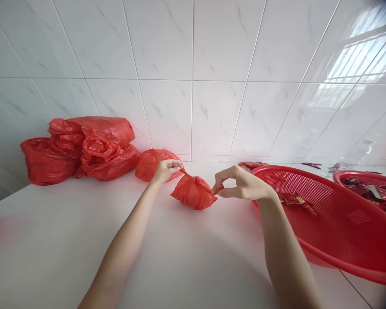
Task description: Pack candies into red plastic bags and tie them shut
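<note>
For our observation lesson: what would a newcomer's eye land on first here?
Both hands, left hand and right hand, pinch the handles of a small red bag at the middle of the white counter. A pile of red bags sits at the back left; a big red basket lies on the right.
</note>
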The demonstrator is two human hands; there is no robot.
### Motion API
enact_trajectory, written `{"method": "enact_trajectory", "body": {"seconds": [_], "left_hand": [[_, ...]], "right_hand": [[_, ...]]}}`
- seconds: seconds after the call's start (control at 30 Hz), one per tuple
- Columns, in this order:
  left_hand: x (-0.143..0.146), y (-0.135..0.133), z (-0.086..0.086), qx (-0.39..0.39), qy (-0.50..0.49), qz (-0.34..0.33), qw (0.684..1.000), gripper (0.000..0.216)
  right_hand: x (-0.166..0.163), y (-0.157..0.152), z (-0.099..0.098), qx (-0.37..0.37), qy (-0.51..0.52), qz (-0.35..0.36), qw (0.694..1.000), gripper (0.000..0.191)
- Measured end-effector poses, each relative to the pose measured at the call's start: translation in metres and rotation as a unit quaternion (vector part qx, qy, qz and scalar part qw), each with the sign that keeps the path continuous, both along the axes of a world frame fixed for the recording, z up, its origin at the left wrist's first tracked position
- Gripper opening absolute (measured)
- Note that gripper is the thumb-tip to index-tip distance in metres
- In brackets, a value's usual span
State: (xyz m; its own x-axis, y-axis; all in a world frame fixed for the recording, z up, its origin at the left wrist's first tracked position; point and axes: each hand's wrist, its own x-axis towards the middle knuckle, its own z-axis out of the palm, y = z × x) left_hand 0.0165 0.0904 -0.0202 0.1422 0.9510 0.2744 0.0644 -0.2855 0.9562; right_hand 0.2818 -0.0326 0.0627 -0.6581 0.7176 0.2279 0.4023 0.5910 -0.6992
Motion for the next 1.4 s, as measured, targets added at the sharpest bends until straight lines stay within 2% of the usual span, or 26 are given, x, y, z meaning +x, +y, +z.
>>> {"method": "enact_trajectory", "body": {"seconds": [0.13, 0.27, 0.33, 0.4, 0.5, 0.57, 0.7, 0.8, 0.87, 1.0, 1.07, 1.23, 1.33, 1.4], "left_hand": [[0.002, 0.004, -0.004, 0.041, 0.002, 0.037, 0.998, 0.026], [0.0, -0.003, 0.01, 0.086, 0.004, 0.068, 0.994, 0.026], [0.002, -0.016, 0.024, 0.108, 0.009, 0.041, 0.993, 0.03], [0.008, -0.033, 0.038, 0.15, 0.021, -0.009, 0.988, 0.033], [0.025, -0.063, 0.056, 0.217, 0.08, -0.078, 0.97, 0.034], [0.037, -0.079, 0.061, 0.236, 0.116, -0.102, 0.959, 0.031], [0.052, -0.088, 0.058, 0.247, 0.121, -0.092, 0.957, 0.024], [0.054, -0.086, 0.055, 0.238, 0.097, -0.068, 0.964, 0.026], [0.054, -0.085, 0.055, 0.23, 0.08, -0.058, 0.968, 0.028], [0.051, -0.087, 0.057, 0.216, 0.075, -0.04, 0.973, 0.03], [0.049, -0.085, 0.057, 0.219, 0.078, -0.022, 0.972, 0.029], [0.039, -0.077, 0.057, 0.221, 0.064, -0.015, 0.973, 0.025], [0.029, -0.073, 0.06, 0.212, 0.111, -0.023, 0.971, 0.025], [0.02, -0.069, 0.061, 0.199, 0.16, -0.032, 0.966, 0.034]], "right_hand": [[0.002, 0.001, 0.0, -0.034, 0.04, -0.023, 0.998, 0.01], [0.0, 0.003, -0.001, -0.034, 0.212, -0.101, 0.971, 0.014], [-0.004, 0.005, -0.002, -0.004, 0.261, -0.163, 0.951, 0.019], [-0.012, 0.006, -0.004, 0.015, 0.286, -0.197, 0.938, 0.022], [-0.027, 0.006, -0.006, 0.007, 0.325, -0.154, 0.933, 0.024], [-0.036, 0.004, -0.007, -0.002, 0.336, -0.115, 0.935, 0.025], [-0.04, 0.005, -0.008, 0.009, 0.328, -0.11, 0.938, 0.026], [-0.034, 0.011, -0.013, 0.026, 0.287, -0.14, 0.947, 0.039], [-0.032, 0.016, -0.018, 0.008, 0.226, -0.128, 0.966, 0.048], [-0.04, 0.024, -0.033, -0.031, 0.116, -0.097, 0.988, 0.027], [-0.045, 0.025, -0.038, -0.045, 0.091, -0.108, 0.989, 0.039], [-0.049, 0.027, -0.041, -0.044, 0.075, -0.14, 0.986, 0.047], [-0.044, 0.029, -0.04, -0.032, 0.097, -0.155, 0.983, 0.046], [-0.039, 0.032, -0.04, -0.025, 0.125, -0.165, 0.978, 0.047]]}}
